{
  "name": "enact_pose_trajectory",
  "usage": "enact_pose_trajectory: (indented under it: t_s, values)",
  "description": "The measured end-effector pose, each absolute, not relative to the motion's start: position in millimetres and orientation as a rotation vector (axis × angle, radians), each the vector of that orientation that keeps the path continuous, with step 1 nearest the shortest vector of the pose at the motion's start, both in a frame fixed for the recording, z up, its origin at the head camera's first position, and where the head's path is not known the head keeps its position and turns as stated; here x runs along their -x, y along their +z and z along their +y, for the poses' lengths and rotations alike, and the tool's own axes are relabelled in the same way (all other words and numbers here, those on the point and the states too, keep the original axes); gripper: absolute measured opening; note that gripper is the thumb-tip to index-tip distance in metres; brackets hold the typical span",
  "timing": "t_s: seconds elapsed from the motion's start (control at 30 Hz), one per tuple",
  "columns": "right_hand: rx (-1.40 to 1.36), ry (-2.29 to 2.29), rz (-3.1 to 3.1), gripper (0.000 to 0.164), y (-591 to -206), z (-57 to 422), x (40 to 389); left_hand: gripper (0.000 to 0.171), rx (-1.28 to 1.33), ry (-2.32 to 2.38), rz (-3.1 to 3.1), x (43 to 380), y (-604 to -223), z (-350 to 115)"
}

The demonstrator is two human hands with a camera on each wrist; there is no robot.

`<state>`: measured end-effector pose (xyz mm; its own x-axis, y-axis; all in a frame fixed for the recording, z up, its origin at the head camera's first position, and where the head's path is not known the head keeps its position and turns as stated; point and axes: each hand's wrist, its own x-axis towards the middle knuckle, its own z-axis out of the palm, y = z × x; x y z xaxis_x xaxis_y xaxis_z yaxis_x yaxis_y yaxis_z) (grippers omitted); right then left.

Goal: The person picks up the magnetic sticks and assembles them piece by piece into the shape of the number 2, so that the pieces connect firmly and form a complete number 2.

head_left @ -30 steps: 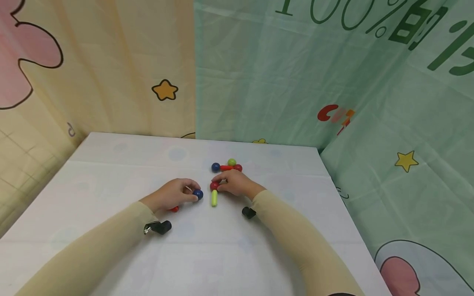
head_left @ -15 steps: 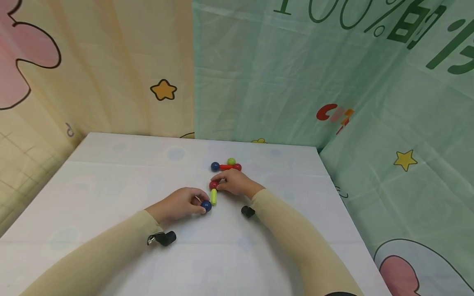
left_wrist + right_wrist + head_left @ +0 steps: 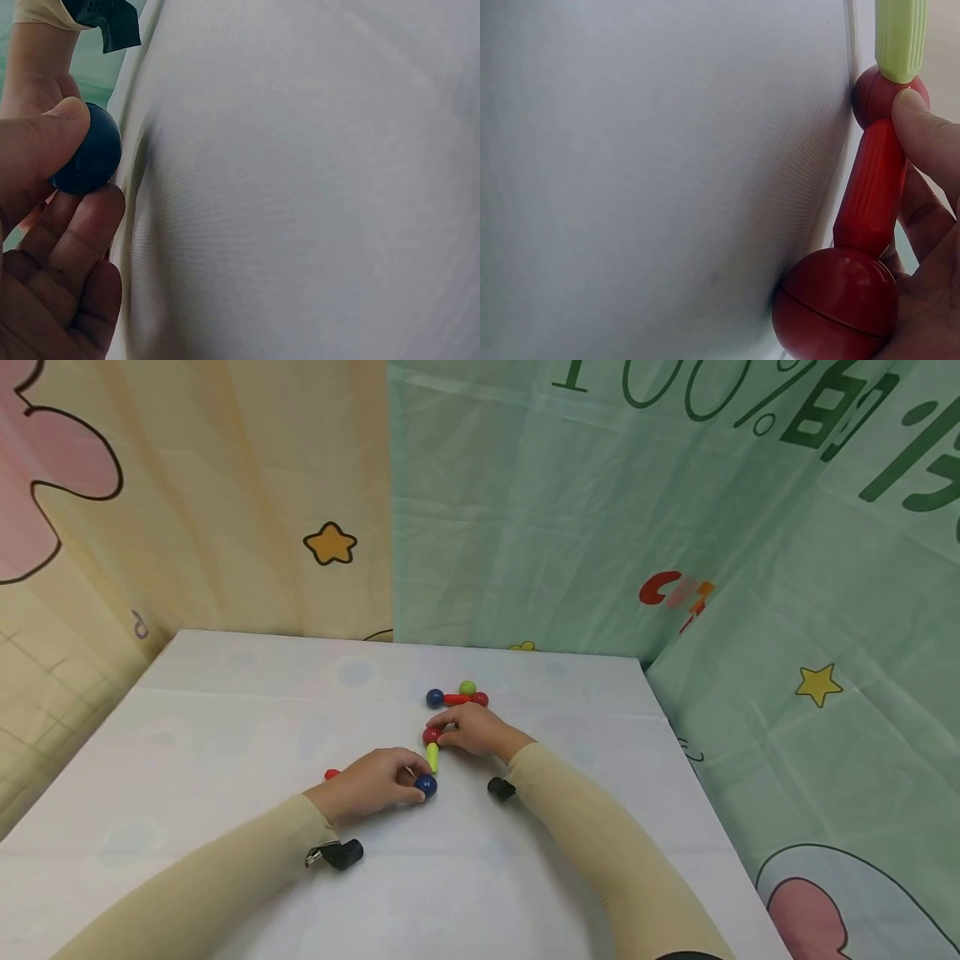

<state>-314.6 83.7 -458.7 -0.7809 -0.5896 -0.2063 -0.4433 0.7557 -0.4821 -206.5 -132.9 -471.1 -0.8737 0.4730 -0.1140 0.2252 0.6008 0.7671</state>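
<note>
My left hand (image 3: 373, 787) pinches a blue ball (image 3: 426, 786) between thumb and fingers, close to the near end of a yellow-green rod (image 3: 432, 758). Whether ball and rod touch cannot be told. The rod's far end meets a red ball (image 3: 432, 737), which my right hand (image 3: 476, 730) grips low over the table. In the right wrist view the thumb presses that small-looking red ball (image 3: 870, 96); a red rod (image 3: 871, 184) runs from it to another red ball (image 3: 836, 304) nearer the camera. The left wrist view shows the blue ball (image 3: 94, 154) against thumb and fingertips.
Behind the right hand lie a blue ball (image 3: 435, 697), a red rod (image 3: 456, 699), a red ball (image 3: 480, 699) and a green ball (image 3: 468, 687). A red piece (image 3: 332, 774) peeks out behind the left hand. Printed curtains stand around the white table (image 3: 247, 718).
My left hand has carried the blue ball right and nearer to me, to the yellow-green rod's near end. The right hand keeps its place on the red ball.
</note>
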Motion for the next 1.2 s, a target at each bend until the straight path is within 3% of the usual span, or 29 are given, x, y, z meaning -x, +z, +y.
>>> enact_pose_trajectory:
  t_s: [1.2]
  values:
    - [0.777, -0.599, 2.614, 0.036, -458.5, 83.9, 316.0, 0.029, -0.546, 1.112, 2.580, 212.5, -472.9, -121.6]
